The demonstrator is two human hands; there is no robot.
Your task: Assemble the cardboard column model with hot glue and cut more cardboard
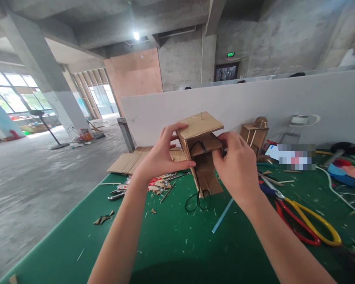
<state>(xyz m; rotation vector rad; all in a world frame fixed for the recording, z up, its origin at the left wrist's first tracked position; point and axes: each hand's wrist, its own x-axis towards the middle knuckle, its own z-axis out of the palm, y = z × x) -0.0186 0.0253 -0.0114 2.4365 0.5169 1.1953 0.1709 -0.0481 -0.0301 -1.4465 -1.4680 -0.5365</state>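
I hold a small cardboard model (201, 152) up above the green table (177, 244). It has a flat top panel and slanted inner flaps, and a black cord (198, 202) loops through it and hangs down to the mat. My left hand (162, 156) grips its left side, thumb underneath and fingers curled on the top edge. On the model's right side my right hand (236, 165) is closed, fingertips pinched at the flap near the cord.
Red and yellow handled shears (304, 221) lie at the right. A blue stick (222, 215), cardboard scraps, pliers (116, 194), wooden slats (133, 161) and a second cardboard model (254, 136) surround the work spot. A white partition (284, 106) backs the table.
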